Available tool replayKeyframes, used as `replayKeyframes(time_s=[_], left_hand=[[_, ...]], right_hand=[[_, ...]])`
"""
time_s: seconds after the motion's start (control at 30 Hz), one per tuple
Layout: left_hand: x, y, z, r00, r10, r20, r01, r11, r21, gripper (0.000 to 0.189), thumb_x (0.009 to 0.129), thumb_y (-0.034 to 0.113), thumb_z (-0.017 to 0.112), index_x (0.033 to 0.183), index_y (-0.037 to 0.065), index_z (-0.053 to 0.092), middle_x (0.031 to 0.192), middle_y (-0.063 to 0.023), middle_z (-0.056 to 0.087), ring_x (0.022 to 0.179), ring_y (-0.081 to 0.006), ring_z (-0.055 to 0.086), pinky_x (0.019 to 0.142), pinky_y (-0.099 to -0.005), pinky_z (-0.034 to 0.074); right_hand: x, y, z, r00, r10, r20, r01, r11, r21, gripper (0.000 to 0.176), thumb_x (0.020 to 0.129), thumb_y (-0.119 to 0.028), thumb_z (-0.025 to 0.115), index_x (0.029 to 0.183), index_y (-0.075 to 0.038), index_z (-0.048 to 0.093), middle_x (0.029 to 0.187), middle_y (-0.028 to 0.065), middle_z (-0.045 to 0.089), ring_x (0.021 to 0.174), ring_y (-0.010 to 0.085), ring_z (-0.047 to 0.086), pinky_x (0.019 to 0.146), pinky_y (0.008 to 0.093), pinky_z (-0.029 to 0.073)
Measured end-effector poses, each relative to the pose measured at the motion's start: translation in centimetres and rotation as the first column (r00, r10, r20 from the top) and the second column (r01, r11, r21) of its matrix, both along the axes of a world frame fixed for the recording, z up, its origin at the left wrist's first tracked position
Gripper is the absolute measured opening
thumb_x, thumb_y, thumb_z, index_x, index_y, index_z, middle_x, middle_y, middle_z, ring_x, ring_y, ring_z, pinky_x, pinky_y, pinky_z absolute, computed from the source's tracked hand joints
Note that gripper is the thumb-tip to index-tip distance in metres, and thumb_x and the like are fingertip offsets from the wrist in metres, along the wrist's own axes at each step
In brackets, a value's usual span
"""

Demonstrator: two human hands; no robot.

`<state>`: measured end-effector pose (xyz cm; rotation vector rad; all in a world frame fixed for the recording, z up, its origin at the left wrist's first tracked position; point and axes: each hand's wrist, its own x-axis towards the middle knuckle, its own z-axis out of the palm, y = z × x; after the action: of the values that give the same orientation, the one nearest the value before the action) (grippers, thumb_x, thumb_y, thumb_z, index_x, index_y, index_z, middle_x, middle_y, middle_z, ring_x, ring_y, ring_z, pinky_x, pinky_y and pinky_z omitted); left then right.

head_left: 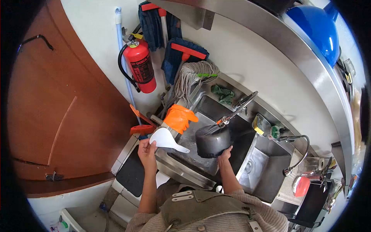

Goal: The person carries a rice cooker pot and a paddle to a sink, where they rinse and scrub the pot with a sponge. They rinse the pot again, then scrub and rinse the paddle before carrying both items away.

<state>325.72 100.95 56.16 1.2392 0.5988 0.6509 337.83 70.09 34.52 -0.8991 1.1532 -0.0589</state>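
My left hand (147,152) is closed on the broad end of a white paddle-shaped utensil (165,138), whose narrow end points right over the sink's edge. In my right hand (225,154) is a dark grey cooking pot (210,145), gripped at its lower right side. The pot is tilted over the left sink basin (199,116), under the end of a tall faucet (243,104). Streaks of water run from the faucet into the pot. Its inside is mostly hidden.
Orange rubber gloves (179,118) hang over the sink's left edge, by mops (193,75) and a fire extinguisher (142,65). A second basin (257,162) with its own faucet (301,139) lies right. A yellow sponge (257,125) sits behind. A steel shelf (309,48) juts overhead.
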Motion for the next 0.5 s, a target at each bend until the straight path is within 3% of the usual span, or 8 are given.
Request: replayKeyframes(time_s=[0.1, 0.13, 0.27, 0.3, 0.37, 0.4, 0.47, 0.5], left_hand=[[0.3, -0.5, 0.1, 1.0, -0.006, -0.005, 0.006, 1.0, -0.015, 0.011, 0.084, 0.008, 0.061, 0.09, 0.005, 0.051, 0.084, 0.0002, 0.056, 0.074, -0.0053, 0.051, 0.065, -0.0196, 0.042], [0.4, -0.6, -0.1, 1.0, -0.014, 0.02, 0.014, 1.0, -0.004, 0.011, 0.084, 0.008, 0.06, 0.09, 0.005, 0.051, 0.084, 0.0, 0.056, 0.073, -0.0054, 0.051, 0.065, -0.0197, 0.041], [0.8, -0.6, 0.4, 0.999, -0.027, 0.044, 0.027, 1.0, 0.004, 0.011, 0.084, 0.006, 0.06, 0.089, 0.003, 0.051, 0.083, -0.001, 0.056, 0.073, -0.0059, 0.051, 0.065, -0.02, 0.041], [0.8, -0.5, 0.6, 0.999, -0.031, 0.045, 0.03, 1.0, 0.005, 0.011, 0.084, 0.006, 0.06, 0.089, 0.003, 0.051, 0.083, -0.001, 0.056, 0.073, -0.0059, 0.051, 0.065, -0.02, 0.041], [0.6, -0.2, 0.6, 1.0, 0.001, 0.029, 0.0, 1.0, -0.022, 0.011, 0.083, 0.005, 0.06, 0.089, 0.003, 0.051, 0.084, -0.0015, 0.056, 0.074, -0.006, 0.051, 0.065, -0.0202, 0.041], [0.5, 0.0, 0.4, 1.0, 0.001, 0.028, 0.0, 1.0, -0.022, 0.011, 0.083, 0.005, 0.06, 0.089, 0.003, 0.051, 0.084, -0.0015, 0.056, 0.074, -0.006, 0.051, 0.065, -0.0202, 0.041], [0.2, 0.4, -0.2, 0.997, -0.013, 0.079, 0.009, 0.999, 0.041, 0.011, 0.083, 0.004, 0.06, 0.09, 0.003, 0.052, 0.086, -0.0011, 0.056, 0.076, -0.0055, 0.051, 0.065, -0.0193, 0.041], [0.0, 0.4, -0.2, 0.997, -0.011, 0.08, 0.007, 0.999, 0.042, 0.011, 0.083, 0.004, 0.06, 0.09, 0.003, 0.052, 0.086, -0.0011, 0.056, 0.076, -0.0055, 0.051, 0.065, -0.0193, 0.041]], right_hand=[[1.5, -0.4, 2.2, 0.941, 0.337, -0.005, -0.315, 0.875, -0.369, 0.065, 0.081, -0.051, 0.059, 0.118, 0.002, 0.051, 0.114, 0.0112, 0.056, 0.092, 0.02, 0.057, 0.084, 0.0345, 0.045], [1.8, -0.2, 3.2, 0.942, 0.335, -0.002, -0.312, 0.875, -0.369, 0.065, 0.081, -0.051, 0.059, 0.118, 0.002, 0.051, 0.114, 0.0112, 0.056, 0.092, 0.02, 0.057, 0.084, 0.0345, 0.045], [0.7, 1.7, 8.0, 0.534, 0.845, 0.013, -0.627, 0.406, -0.665, 0.041, 0.072, -0.023, 0.076, 0.1, 0.003, 0.061, 0.083, 0.0046, 0.065, 0.072, 0.0136, 0.059, 0.068, 0.0313, 0.049], [0.2, 1.9, 7.3, 0.537, 0.843, 0.014, -0.624, 0.409, -0.666, 0.041, 0.072, -0.023, 0.076, 0.1, 0.003, 0.061, 0.083, 0.0046, 0.065, 0.072, 0.0136, 0.059, 0.068, 0.0313, 0.049], [-1.6, 1.8, 4.3, 0.256, 0.959, -0.117, -0.544, 0.043, -0.838, 0.037, 0.072, -0.023, 0.075, 0.095, 0.003, 0.061, 0.079, 0.0107, 0.066, 0.064, 0.0188, 0.062, 0.062, 0.0322, 0.049], [-2.6, 1.8, 4.3, 0.256, 0.959, -0.117, -0.544, 0.043, -0.838, 0.037, 0.072, -0.023, 0.075, 0.095, 0.003, 0.061, 0.079, 0.0107, 0.066, 0.064, 0.0188, 0.062, 0.062, 0.0322, 0.049], [-4.9, 1.7, 5.2, 0.074, 0.947, -0.314, -0.315, -0.276, -0.908, 0.033, 0.072, -0.025, 0.074, 0.083, 0.002, 0.059, 0.07, 0.0159, 0.062, 0.058, 0.0294, 0.059, 0.056, 0.0339, 0.047], [-5.8, 1.4, 5.8, 0.072, 0.947, -0.313, -0.314, -0.276, -0.909, 0.033, 0.072, -0.025, 0.074, 0.083, 0.002, 0.059, 0.07, 0.0159, 0.062, 0.058, 0.0294, 0.059, 0.056, 0.0339, 0.047]])
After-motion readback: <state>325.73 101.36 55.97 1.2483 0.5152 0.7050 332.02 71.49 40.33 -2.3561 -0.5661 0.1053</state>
